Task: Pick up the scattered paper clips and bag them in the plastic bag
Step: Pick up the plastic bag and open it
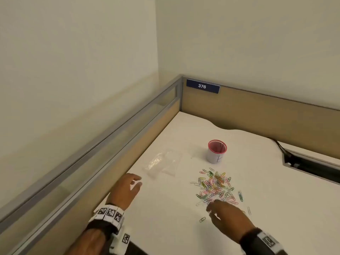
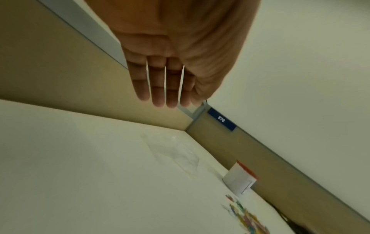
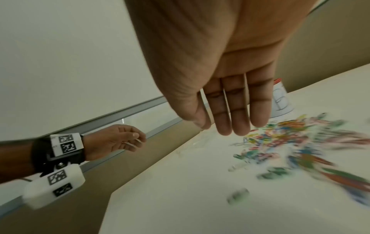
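Observation:
A heap of coloured paper clips (image 1: 217,186) lies scattered on the white desk (image 1: 165,218), blurred in the right wrist view as paper clips (image 3: 290,142). A clear plastic bag (image 1: 161,163) lies flat to their left; the left wrist view shows the bag (image 2: 172,152) faintly. My left hand (image 1: 127,188) hovers open just short of the bag, its straight fingers (image 2: 160,88) empty. My right hand (image 1: 224,212) hangs open over the near edge of the heap, its fingers (image 3: 236,110) extended and holding nothing.
A white cup with a red rim (image 1: 217,151) stands behind the clips. Tan partition walls (image 1: 257,111) close off the desk at the back and left, with a blue "376" label (image 1: 202,86). A cable slot (image 1: 312,168) opens at the right.

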